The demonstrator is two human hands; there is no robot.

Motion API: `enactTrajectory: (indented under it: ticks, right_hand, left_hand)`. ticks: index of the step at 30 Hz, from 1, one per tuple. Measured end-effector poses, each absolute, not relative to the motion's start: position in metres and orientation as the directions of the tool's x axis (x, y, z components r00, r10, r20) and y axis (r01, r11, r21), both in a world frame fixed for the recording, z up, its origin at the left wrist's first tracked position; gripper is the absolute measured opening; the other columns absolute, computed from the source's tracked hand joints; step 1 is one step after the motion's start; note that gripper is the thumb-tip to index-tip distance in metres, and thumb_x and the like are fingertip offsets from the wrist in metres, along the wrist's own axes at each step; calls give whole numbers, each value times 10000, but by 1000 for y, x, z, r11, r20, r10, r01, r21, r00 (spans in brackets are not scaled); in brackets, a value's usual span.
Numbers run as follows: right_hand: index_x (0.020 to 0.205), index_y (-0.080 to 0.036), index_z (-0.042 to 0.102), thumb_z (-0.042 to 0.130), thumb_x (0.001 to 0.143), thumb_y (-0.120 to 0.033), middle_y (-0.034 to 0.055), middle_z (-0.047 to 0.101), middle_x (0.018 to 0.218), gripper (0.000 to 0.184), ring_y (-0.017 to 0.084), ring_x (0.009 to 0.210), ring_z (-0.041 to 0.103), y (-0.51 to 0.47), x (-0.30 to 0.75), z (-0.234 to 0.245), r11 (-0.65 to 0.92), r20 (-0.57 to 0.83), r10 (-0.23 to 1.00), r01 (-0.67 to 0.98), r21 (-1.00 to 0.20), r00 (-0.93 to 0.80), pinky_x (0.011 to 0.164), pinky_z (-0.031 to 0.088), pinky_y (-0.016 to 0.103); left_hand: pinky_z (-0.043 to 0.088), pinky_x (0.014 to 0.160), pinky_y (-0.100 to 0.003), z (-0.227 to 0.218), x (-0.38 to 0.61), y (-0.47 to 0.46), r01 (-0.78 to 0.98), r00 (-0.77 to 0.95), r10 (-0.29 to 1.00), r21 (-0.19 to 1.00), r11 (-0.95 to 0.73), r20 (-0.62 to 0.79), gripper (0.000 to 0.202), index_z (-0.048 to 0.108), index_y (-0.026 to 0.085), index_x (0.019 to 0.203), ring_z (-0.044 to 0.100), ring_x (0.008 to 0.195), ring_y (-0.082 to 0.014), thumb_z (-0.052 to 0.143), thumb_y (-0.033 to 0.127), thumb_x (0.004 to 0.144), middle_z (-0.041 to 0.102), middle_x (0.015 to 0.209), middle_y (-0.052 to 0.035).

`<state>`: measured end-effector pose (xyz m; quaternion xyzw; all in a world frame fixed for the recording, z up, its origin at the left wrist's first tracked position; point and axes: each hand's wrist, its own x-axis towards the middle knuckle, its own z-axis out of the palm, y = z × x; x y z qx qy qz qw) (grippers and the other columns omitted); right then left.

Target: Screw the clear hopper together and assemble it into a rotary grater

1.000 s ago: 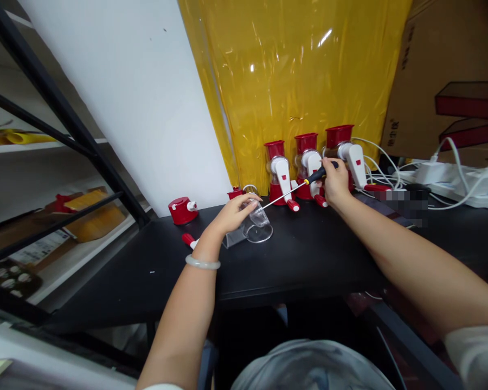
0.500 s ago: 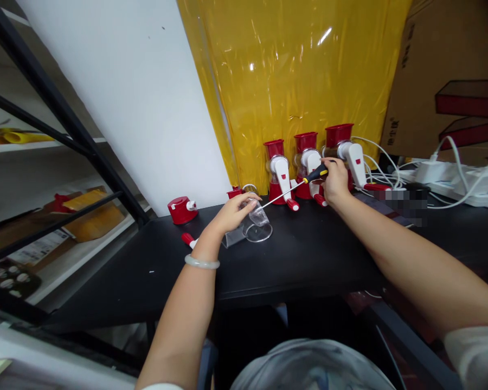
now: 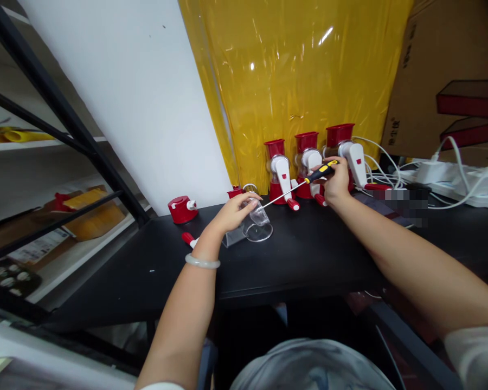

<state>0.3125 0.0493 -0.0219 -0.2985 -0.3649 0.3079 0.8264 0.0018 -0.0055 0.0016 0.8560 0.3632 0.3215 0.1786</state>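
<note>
Screwdriver tip at a clear plastic housing on a black workbench.

The left hand (image 3: 232,213) clasps a clear plastic housing (image 3: 255,223) lying on its side on the black table (image 3: 309,254), its round open mouth facing the camera; nothing shows inside. The right hand (image 3: 336,180) is clenched on the black-and-yellow handle of a screwdriver (image 3: 299,186), whose thin shaft slants down left to the housing, the tip hidden by the left fingers. Three red-and-white hand-crank grinders (image 3: 309,162) stand in a row against a yellow plastic sheet (image 3: 293,70). A red cap (image 3: 182,209) sits apart to the left. The cardboard box (image 3: 447,76) at right bears print too small to read; a patch beside the white cables (image 3: 451,173) is blurred.
</note>
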Motion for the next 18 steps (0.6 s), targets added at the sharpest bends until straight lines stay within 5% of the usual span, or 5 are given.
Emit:
enactTrajectory:
  ticks: [10,18]
  right_hand:
    - [910,-268,520,667,761,-400,-45,533,759,247,114,554,533,55,314,-22,636,412,669,-190,-748,619,399,426,212]
    - [880,-272,498,714,813,-538,-77,488,639,349,92,418,427,58,318,-26,634,433,629,-103,-767,646,329,327,209]
  left_hand:
    - [532,978,-425,1,1,-5,493,536,723,534,-687,435,343,704,247,1206,687,1073,-247,536,497,1043,742,1247,-82]
    - [539,959,-421,2,2,-6,505,534,730,532,-680,427,352,701,241,1209,690,1046,-242,531,501,1044,743,1230,-83]
